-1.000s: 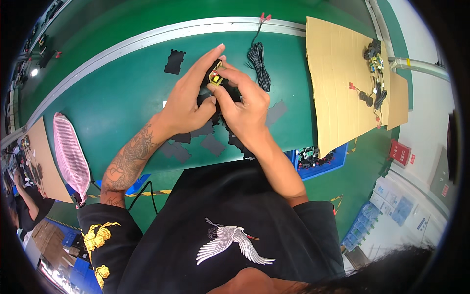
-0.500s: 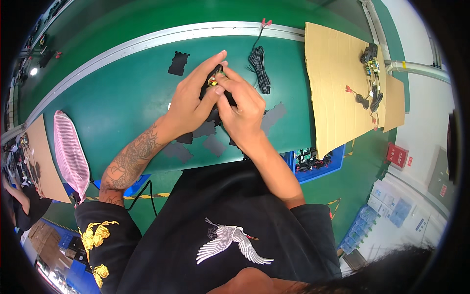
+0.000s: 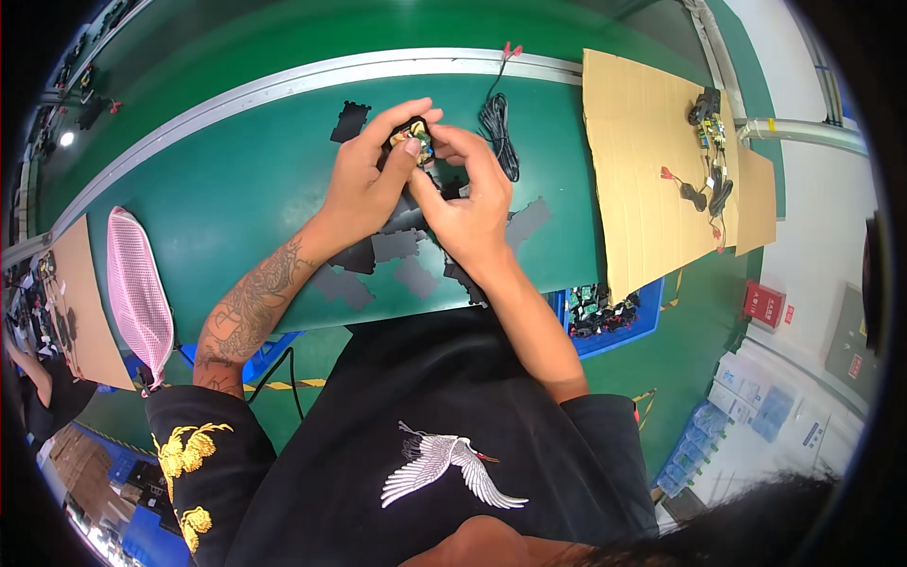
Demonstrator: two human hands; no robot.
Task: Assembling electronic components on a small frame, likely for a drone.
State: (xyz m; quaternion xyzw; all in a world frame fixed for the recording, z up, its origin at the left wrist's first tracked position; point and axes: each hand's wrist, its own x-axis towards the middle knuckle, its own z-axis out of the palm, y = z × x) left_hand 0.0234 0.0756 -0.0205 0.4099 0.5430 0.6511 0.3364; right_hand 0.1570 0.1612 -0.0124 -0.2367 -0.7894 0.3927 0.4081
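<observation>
Both hands [image 3: 480,201] on a circuit board [image 3: 423,151]; lettered red box [image 3: 763,303], right.

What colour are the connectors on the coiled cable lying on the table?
Red connectors, on a black cable; head view.

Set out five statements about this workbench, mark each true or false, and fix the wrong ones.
1. The left hand and right hand are both at the small electronic assembly. True.
2. The pink mesh pouch lies at the table's right end. False: the pouch is at the left end.
3. Flat dark pieces lie on the green table. True.
4. The blue bin is empty. False: the bin holds electronic parts.
5. A bundled black cable lies left of the large cardboard sheet. True.
</observation>
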